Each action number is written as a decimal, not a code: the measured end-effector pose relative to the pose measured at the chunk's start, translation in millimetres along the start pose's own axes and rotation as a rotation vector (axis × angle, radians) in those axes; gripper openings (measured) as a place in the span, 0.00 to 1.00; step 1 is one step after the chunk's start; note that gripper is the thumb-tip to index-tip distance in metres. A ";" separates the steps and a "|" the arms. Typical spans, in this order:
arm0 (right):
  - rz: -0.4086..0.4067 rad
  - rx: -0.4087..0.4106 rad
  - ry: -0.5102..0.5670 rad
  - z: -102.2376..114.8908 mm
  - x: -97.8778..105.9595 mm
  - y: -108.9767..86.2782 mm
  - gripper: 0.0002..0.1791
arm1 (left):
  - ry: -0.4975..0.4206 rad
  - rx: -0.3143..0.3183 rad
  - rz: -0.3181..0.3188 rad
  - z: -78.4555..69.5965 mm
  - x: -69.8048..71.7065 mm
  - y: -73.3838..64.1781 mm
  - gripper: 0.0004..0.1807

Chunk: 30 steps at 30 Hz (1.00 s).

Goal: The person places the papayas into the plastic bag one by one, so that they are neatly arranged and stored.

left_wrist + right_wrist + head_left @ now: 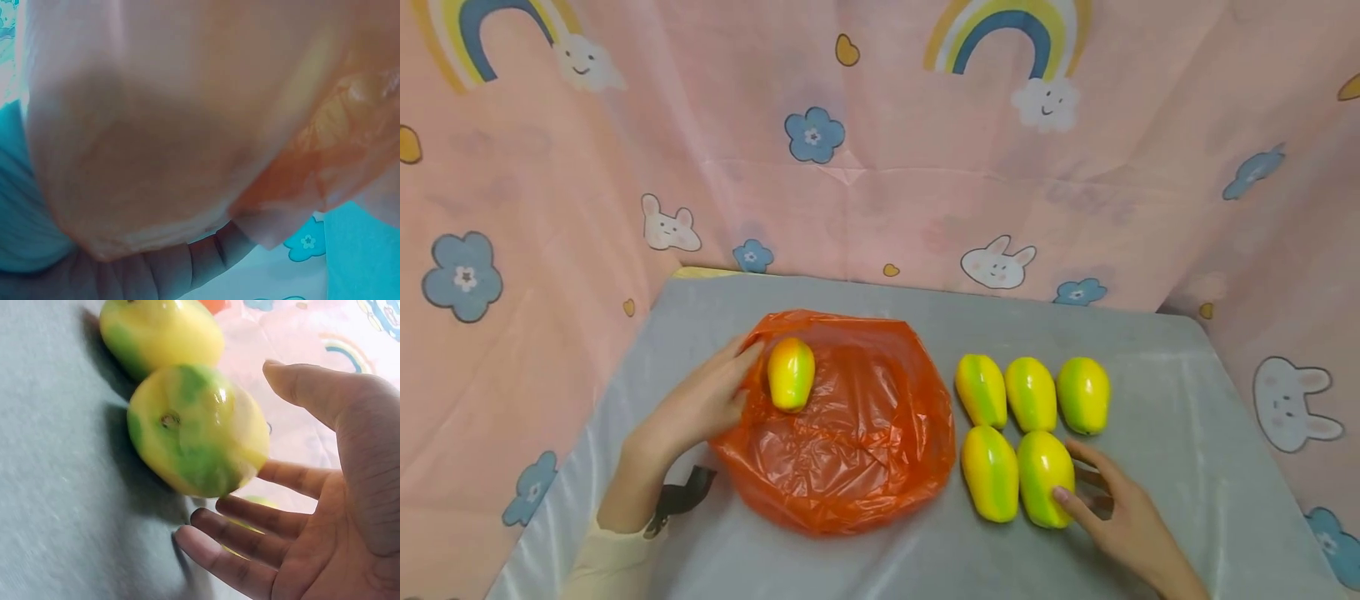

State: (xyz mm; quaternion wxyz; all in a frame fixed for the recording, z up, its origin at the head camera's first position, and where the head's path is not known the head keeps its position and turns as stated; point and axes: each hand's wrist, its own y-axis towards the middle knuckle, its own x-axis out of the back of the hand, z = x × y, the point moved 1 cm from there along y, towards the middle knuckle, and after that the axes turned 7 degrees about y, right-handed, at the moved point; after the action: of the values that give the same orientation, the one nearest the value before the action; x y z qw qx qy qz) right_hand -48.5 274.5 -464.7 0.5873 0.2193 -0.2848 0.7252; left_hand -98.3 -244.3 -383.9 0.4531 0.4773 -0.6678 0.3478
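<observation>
An orange-red plastic bag (827, 508) lies spread wide at its mouth, with one glossy yellow-green papaya (791, 375) inside near its left wall. My left hand (711, 400) grips the bag's left rim; its close-up is blurred, with orange film beside the fingers. To the right of the bag, papayas stand in two rows. My right hand (1120, 517) reaches around the front-row right papaya (1045, 479), fingers behind it and thumb in front. In the right wrist view the thumb stands apart from that papaya (197, 431), while the fingers spread beside its lower side.
Three papayas form the back row, the rightmost (1083, 396) slightly apart. Another papaya (990, 473) lies in front, close to the bag. A grey cloth (910, 567) covers the table. Pink printed curtains (880, 192) enclose the back and sides.
</observation>
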 end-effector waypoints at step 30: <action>-0.003 -0.084 0.021 20.3 5.8 3.7 0.45 | -0.037 0.003 -0.002 1.0 0.0 0.4 0.39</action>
State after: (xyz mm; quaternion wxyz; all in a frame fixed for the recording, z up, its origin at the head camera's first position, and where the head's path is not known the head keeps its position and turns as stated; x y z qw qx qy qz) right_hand -53.7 264.6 -446.4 0.6000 0.1871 -0.3083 0.7141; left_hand -99.0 -245.1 -384.2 0.4402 0.4850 -0.6750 0.3396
